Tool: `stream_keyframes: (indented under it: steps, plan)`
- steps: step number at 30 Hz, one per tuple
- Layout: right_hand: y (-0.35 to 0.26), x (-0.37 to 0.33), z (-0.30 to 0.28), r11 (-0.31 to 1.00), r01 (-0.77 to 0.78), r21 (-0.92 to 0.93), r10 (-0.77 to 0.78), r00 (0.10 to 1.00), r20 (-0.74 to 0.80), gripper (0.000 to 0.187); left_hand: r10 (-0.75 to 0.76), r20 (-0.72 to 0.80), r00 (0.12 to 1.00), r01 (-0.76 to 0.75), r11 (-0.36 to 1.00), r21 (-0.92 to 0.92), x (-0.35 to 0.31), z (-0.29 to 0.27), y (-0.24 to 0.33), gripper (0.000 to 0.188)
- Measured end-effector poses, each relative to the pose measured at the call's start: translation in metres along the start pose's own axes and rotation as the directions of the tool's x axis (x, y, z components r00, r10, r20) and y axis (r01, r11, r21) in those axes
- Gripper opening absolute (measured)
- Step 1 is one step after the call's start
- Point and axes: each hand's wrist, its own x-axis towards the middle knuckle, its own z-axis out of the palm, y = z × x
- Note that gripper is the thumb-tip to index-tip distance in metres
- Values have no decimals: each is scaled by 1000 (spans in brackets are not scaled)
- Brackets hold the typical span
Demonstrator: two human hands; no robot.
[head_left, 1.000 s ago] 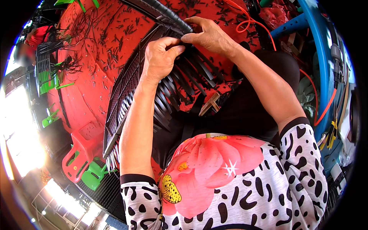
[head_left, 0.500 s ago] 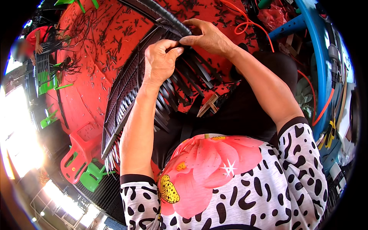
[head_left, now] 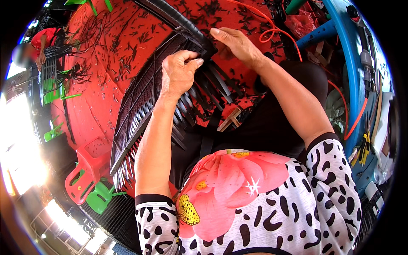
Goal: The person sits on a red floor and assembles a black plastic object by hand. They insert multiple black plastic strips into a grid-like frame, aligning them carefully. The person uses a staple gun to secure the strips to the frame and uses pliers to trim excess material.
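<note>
A dark woven panel [head_left: 140,102] of black plastic strips leans across my lap, its loose strip ends hanging at the lower left and toward me. My left hand [head_left: 178,74] is curled over the panel's upper edge, thumb and fingers pinching the strips there. My right hand [head_left: 236,42] rests at the panel's top corner beside a thick black rolled rim [head_left: 174,17], fingers bent onto the strip ends. Whether the right hand grips a single strip cannot be made out.
The red floor [head_left: 106,63] is littered with black strip cuttings. A red plastic stool [head_left: 87,170] and green pieces [head_left: 102,196] lie at lower left. Another person [head_left: 40,46] works a similar panel at far left. A blue frame [head_left: 348,55], orange cord [head_left: 272,29] and tools [head_left: 365,144] stand at right.
Both hands have shifted slightly along the panel's top edge; the left hand has curled tighter on the strips. The panel stays across my lap.
</note>
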Motion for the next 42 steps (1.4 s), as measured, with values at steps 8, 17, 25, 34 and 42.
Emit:
stream_keyframes:
  steps: [8,17,25,34,42]
  plan:
    - [19,0,30,963,108,-248,-110,994,5,89,50,14,999,-49,998,-31,-3,0,0,12]
    - [32,4,35,973,229,-33,-229,973,-11,79,62,37,997,-61,998,-12,-4,-6,2,12]
    - [25,-14,25,817,492,-300,-504,863,44,76,53,26,998,-53,999,1,-5,-8,-3,15]
    - [3,-13,19,51,705,-708,-841,413,351,30,-1,25,1000,3,996,-84,-5,-10,-1,29]
    - [9,-2,22,54,750,-659,-837,394,380,9,26,50,998,-21,994,-106,-6,-11,-6,27]
